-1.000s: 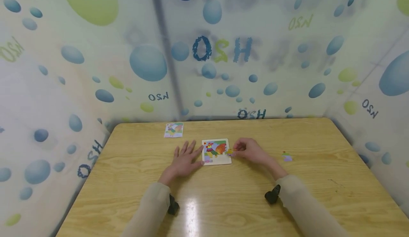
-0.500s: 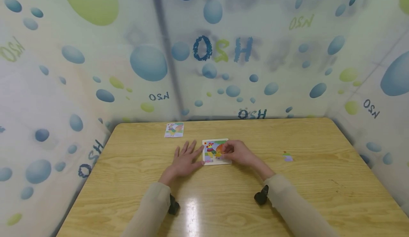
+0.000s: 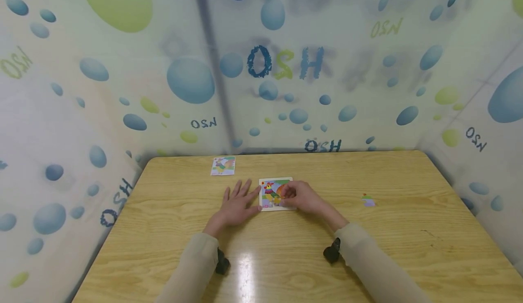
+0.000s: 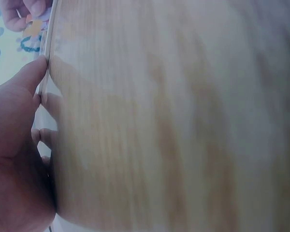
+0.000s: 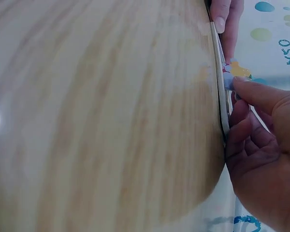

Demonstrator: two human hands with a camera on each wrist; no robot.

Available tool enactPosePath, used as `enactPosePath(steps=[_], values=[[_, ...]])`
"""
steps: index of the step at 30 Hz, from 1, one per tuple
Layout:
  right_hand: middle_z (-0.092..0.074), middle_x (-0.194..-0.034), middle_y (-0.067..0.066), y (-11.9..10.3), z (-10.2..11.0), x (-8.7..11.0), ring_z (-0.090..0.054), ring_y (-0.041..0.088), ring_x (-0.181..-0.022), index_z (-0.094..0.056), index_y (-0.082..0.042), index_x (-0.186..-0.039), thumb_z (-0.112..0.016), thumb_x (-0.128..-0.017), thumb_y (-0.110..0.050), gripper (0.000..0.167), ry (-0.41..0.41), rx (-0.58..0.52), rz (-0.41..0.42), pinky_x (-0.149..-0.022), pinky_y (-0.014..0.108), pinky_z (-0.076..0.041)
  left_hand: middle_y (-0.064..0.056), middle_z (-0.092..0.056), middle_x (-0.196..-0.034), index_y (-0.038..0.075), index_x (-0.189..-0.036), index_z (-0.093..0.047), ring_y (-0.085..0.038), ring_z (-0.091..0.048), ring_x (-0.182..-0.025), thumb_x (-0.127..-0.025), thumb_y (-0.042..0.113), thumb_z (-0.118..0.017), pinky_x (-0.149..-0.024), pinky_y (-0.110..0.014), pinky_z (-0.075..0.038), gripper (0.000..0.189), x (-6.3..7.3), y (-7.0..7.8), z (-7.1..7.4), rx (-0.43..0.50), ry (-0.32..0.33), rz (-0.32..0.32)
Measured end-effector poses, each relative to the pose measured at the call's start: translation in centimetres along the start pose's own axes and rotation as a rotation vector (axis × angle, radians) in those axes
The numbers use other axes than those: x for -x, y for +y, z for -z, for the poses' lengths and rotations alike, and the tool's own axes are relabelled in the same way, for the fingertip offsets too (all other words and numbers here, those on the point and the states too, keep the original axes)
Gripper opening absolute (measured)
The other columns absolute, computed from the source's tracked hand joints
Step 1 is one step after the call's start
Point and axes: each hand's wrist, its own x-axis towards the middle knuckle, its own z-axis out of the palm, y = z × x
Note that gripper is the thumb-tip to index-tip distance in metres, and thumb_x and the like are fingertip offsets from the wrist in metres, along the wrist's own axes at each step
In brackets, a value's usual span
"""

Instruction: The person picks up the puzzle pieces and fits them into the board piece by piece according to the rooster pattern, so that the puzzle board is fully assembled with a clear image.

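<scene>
A framed jigsaw puzzle (image 3: 269, 196) with a colourful rooster picture lies mid-table. My left hand (image 3: 235, 206) rests flat beside it, fingers spread, with thumb and index finger at the left edge of its pale frame. Over the puzzle's right part, my right hand (image 3: 303, 197) pinches a yellow and lilac puzzle piece (image 5: 238, 70) between thumb and fingers, tilted up close over the frame in the right wrist view. The hand covers the right side of the picture. Farther right, a loose puzzle piece (image 3: 368, 201) in lilac and green lies on the table.
A printed rooster picture card (image 3: 223, 166) lies at the back left of the wooden table (image 3: 286, 257). Behind the table stands a wall covering (image 3: 347, 67) with blue and green drops. Each wrist carries a black camera.
My right hand has moved left, bringing the yellow piece from beside the frame's right edge to over the puzzle's lower middle. My left hand has stayed in place.
</scene>
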Motion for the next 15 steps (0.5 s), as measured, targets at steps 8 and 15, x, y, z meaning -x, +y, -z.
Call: enactPosePath(steps=[8,15], values=[[-0.064,-0.089,0.001,-0.52,-0.47,0.2,-0.057,0.017,-0.083,-0.069,-0.006,-0.098,-0.077,-0.092,-0.007,0.01,0.02,0.002,-0.028,-0.074,0.031,-0.049,-0.015,-0.009,-0.171,0.018,-0.162,-0.033,-0.041,0.003,-0.156,-0.106,0.047,-0.05,-0.117,-0.067,0.005,0.066,0.05,0.16,0.14,0.001,0.004,0.007],[-0.062,-0.088,0.001,-0.53,-0.8,0.08,-0.055,0.016,-0.079,-0.071,-0.005,-0.101,-0.076,-0.092,-0.005,0.01,0.033,0.05,-0.026,-0.07,0.028,-0.048,-0.016,-0.009,-0.171,0.018,-0.162,-0.033,-0.042,0.002,-0.155,-0.106,0.047,-0.05,-0.117,-0.068,0.004,0.066,0.11,0.19,0.2,0.001,0.006,0.003]])
